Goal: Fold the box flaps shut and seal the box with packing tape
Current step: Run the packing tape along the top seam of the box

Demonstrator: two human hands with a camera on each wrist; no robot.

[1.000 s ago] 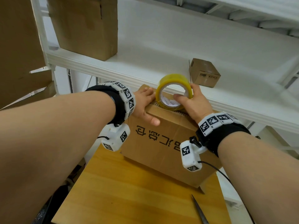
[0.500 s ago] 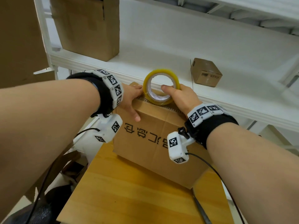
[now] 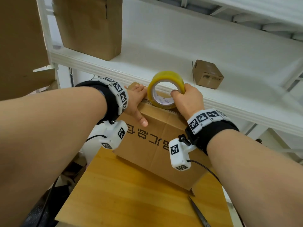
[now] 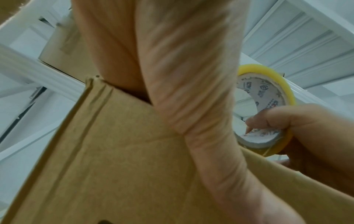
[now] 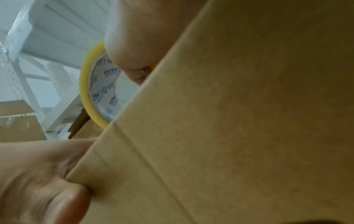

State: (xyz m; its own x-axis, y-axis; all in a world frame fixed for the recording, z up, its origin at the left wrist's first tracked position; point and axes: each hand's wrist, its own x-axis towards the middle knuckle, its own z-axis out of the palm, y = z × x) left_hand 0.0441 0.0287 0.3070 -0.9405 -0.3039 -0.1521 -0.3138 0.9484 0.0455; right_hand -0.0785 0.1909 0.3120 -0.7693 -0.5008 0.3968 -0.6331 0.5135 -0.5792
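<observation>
A brown cardboard box (image 3: 155, 145) with black printed characters stands on the wooden table (image 3: 131, 194). My left hand (image 3: 136, 99) lies on its top left corner, fingers flat over the top and thumb (image 4: 191, 75) pressed straight down the near face. My right hand (image 3: 186, 99) grips a yellow tape roll (image 3: 164, 75), thumb inside the core and fingers round the outside. The roll stands on edge on the box top, right beside my left fingers. In the wrist views the roll (image 4: 283, 84) (image 5: 84, 84) shows above the box's top edge (image 5: 229, 121). The top flaps are mostly hidden.
A white shelf (image 3: 98, 66) runs just behind and above the box, carrying a large cardboard box (image 3: 91, 27) at left and a small one (image 3: 207, 74) at right. Scissors (image 3: 198, 213) lie at the table's near right edge.
The head view has shifted a little. The tape roll has slid slightly left along the box top towards my left hand. Both hands keep their hold.
</observation>
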